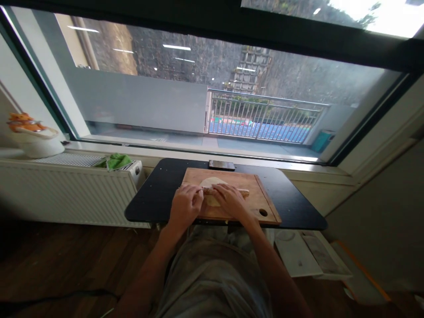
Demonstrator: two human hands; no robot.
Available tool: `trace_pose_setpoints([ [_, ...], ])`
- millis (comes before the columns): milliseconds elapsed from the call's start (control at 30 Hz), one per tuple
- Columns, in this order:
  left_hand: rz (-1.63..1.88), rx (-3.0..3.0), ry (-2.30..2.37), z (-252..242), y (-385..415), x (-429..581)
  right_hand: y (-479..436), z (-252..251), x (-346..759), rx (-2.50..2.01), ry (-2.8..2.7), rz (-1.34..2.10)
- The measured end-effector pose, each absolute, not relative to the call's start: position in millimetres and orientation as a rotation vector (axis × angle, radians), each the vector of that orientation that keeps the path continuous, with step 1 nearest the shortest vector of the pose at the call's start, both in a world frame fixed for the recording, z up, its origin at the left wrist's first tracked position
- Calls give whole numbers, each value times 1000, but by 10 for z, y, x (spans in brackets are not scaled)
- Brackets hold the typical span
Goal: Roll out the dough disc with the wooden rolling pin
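Observation:
A round, flat sheet of pale dough (212,181) lies on a wooden cutting board (261,203). Across the dough runs a wooden rolling pin (244,193), its right end showing past my fingers. My left hand (187,199) grips the pin's left end, fingers curled over it. Over the middle and right part of the pin lies my right hand (229,198), fingers bent down onto it. Both hands cover much of the pin and some of the dough beneath.
The board rests on a small black table (154,194); a phone-like slab (221,165) lies at its far edge. To the left stands a white radiator (89,190) with a green cloth (118,161) and a white pot (41,142). A large window is ahead.

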State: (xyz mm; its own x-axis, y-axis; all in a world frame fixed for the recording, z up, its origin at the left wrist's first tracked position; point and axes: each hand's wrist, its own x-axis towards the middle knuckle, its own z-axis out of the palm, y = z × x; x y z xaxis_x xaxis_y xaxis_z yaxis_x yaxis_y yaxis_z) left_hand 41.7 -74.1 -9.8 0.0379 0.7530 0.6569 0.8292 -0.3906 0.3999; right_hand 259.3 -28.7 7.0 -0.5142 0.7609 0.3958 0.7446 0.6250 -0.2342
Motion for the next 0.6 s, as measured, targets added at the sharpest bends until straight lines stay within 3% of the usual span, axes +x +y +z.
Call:
trace_pose_setpoints([
  [300,-577,-2354,-1839,104,-192,1003,78,-207,3296,-1325,-2372,-25],
  [600,-500,-2492,-1732,227,-294,852,12,-189,3276,-1425,-2247,4],
])
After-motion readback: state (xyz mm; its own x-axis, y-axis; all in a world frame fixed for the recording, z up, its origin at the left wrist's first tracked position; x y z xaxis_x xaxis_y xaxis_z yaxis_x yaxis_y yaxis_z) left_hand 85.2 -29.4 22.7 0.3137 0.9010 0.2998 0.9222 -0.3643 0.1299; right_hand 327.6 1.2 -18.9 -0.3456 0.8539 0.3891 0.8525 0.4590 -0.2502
